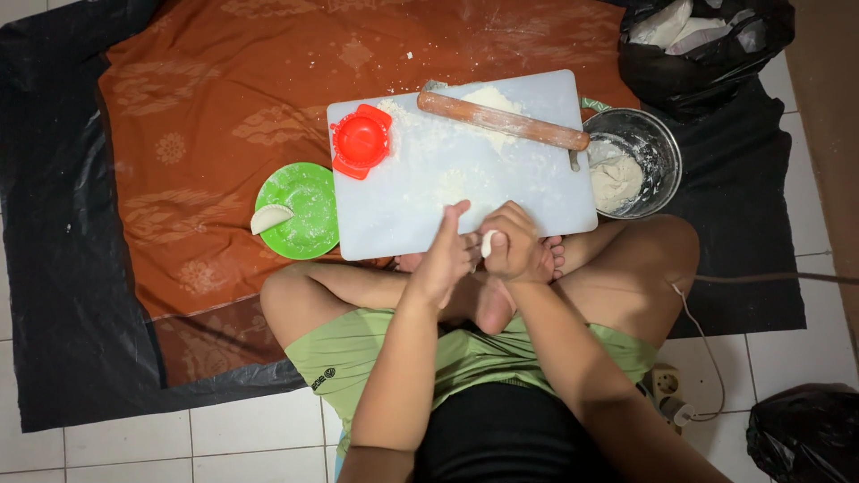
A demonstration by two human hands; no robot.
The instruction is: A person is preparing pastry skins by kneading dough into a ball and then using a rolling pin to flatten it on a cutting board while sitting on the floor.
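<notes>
Both hands — left hand [445, 259], right hand [512, 243] — pinching a dough piece [488, 242], mostly hidden by fingers.

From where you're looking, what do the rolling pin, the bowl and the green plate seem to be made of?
The rolling pin looks like wood: brown, matte, dusted with flour. The bowl seems to be metal, probably steel, since its grey rim and wall shine; it holds pale dough. The green plate looks like plastic, bright and smooth with a slight gloss, though the picture cannot settle that.
</notes>
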